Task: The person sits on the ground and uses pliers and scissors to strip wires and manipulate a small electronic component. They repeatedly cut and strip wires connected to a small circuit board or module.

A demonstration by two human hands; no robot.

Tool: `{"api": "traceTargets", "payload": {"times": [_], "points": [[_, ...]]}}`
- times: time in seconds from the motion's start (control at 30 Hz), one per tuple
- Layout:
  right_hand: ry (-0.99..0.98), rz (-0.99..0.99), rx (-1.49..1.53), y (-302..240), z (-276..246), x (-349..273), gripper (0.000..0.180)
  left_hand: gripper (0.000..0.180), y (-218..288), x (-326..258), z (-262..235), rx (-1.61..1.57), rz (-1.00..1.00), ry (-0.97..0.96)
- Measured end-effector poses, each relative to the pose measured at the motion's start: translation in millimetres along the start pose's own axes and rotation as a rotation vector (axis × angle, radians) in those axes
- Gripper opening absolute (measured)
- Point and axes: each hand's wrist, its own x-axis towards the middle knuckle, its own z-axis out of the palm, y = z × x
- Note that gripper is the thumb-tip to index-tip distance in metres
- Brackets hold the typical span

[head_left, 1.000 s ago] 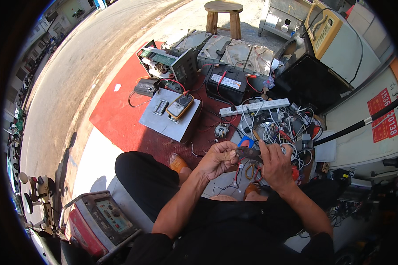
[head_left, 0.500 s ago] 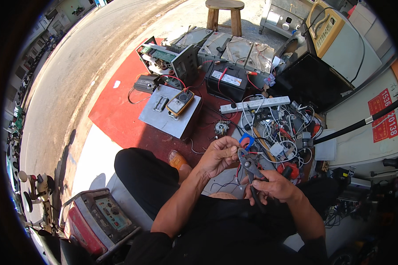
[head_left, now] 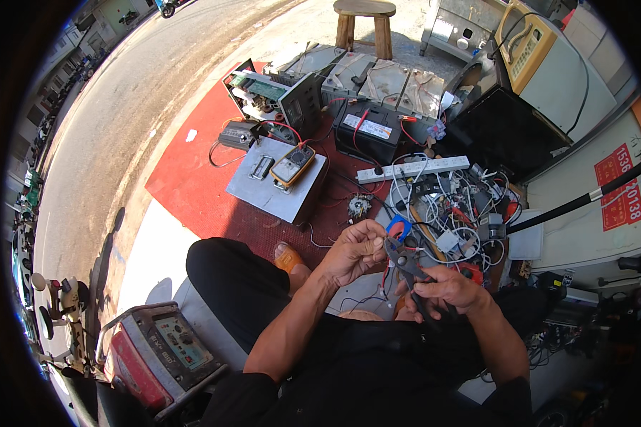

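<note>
One person's right hand [head_left: 450,288] wraps round dark pliers [head_left: 404,262]; the left hand [head_left: 356,250] pinches something by their tip, too tiny to tell.

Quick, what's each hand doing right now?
Left hand: pinched closed; what it holds is too small to tell.
Right hand: closed, holding the pliers by the handles.

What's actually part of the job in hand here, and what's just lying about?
In hand:
pliers, held in the right hand
possibly something in the left hand, too small to make out

Apparently just lying about, untouched:
multimeter, on the metal box
battery
power strip
stool
generator
</note>
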Motion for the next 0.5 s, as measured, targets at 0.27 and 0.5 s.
{"api": "traceTargets", "payload": {"times": [0.27, 0.5], "points": [[0.058, -0.006, 0.120, 6, 2, 4, 0.038, 0.014, -1, 1, 4, 0.259, 0.060, 0.090], [0.238, -0.084, 0.162, 26, 34, 16, 0.039, 0.014, -1, 1, 11, 0.268, 0.144, 0.059]]}}
